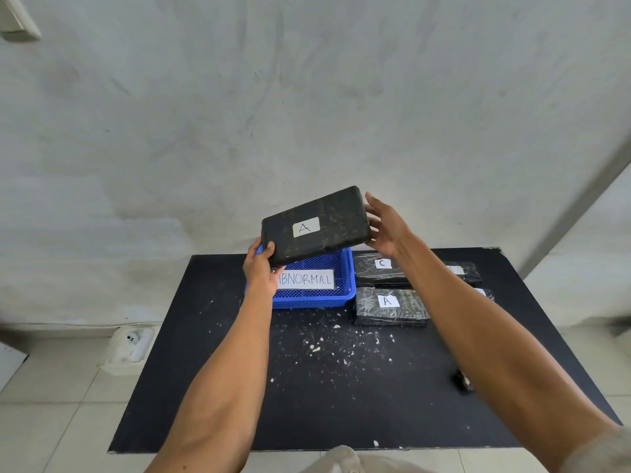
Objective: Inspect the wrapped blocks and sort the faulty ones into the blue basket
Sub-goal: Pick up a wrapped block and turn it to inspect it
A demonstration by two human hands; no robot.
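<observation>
Fingers: left hand and right hand clasped on block ends | block held tilted above blue basket | advised: every face to be turned and checked before release.

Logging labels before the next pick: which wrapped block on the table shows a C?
The block labelled C, far row, right beside the blue basket. The near block and the held block both read A.

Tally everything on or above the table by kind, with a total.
Wrapped blocks: 5, one held, C, A, two partly hidden behind the right arm
Blue basket: 1
Small dark object: 1
Total: 7
</observation>
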